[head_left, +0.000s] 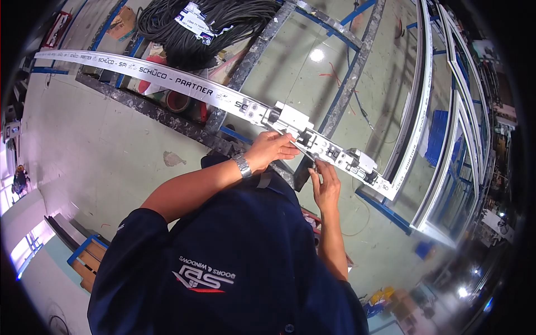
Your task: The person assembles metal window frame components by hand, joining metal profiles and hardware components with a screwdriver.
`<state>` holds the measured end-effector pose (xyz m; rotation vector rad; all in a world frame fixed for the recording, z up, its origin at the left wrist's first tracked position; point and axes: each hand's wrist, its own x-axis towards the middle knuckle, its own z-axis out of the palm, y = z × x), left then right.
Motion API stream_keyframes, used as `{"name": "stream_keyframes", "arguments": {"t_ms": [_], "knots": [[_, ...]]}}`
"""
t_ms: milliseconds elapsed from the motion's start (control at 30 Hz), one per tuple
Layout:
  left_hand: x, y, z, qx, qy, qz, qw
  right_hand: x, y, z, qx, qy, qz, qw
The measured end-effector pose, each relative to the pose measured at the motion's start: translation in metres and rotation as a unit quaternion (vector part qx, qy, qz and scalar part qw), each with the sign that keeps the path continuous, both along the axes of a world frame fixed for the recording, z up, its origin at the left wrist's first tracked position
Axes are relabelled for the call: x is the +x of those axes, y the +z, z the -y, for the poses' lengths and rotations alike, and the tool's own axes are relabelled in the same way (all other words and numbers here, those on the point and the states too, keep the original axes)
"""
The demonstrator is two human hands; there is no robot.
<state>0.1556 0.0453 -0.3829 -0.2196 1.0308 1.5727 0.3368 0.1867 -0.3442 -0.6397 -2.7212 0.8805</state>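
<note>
A long white window profile (pixel 176 81) with printed film runs diagonally across the frame. White and black fittings (pixel 293 116) are mounted along its right-hand part. My left hand (pixel 271 149), with a metal watch at the wrist, is at the profile's near edge, thumb and fingers closed on a thin rod-like piece (pixel 302 148) whose kind I cannot make out. Just to the right, my right hand (pixel 326 184) has its fingertips close together at the same edge, by the lower end of that piece. What they grip is too small to name.
A paint-spattered metal stand (pixel 259 47) supports the profile. A coil of black gasket (pixel 234 28) lies at the back, with a red tape roll (pixel 177 100) below it. More white frames (pixel 421 111) stand at right beside a blue bar (pixel 385 212).
</note>
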Motion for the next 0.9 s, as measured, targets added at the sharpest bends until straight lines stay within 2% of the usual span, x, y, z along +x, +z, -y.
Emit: {"name": "stream_keyframes", "arguments": {"t_ms": [200, 300, 500, 533, 600, 633, 700, 800, 900], "knots": [[0.004, 0.002, -0.001, -0.019, -0.003, -0.031, 0.999, 0.002, -0.002, -0.005, -0.014, 0.005, -0.005, 1.0], [0.004, 0.006, 0.0, 0.005, 0.006, -0.015, 1.0, -0.001, 0.004, -0.009, -0.029, 0.007, -0.017, 0.999], [0.008, -0.005, 0.001, 0.018, 0.028, -0.02, 0.999, 0.003, -0.002, -0.003, -0.123, -0.037, -0.02, 0.991], [0.008, -0.007, 0.001, 0.026, 0.034, -0.016, 0.999, 0.004, -0.007, -0.001, -0.172, -0.061, -0.039, 0.982], [0.008, -0.001, 0.001, 0.041, 0.045, -0.008, 0.998, 0.005, -0.014, 0.004, -0.268, -0.109, -0.074, 0.954], [0.009, 0.001, 0.0, 0.043, 0.05, -0.009, 0.998, 0.006, -0.016, 0.004, -0.35, -0.131, -0.08, 0.924], [0.009, 0.011, -0.003, 0.047, 0.058, -0.011, 0.997, 0.003, -0.014, 0.003, -0.504, -0.171, -0.089, 0.842], [0.014, 0.007, -0.005, 0.041, 0.074, -0.029, 0.996, -0.004, -0.005, 0.002, -0.662, -0.185, -0.107, 0.719], [0.016, 0.007, -0.008, 0.029, 0.077, -0.04, 0.996, -0.008, -0.01, -0.001, -0.685, -0.184, -0.116, 0.695]]}}
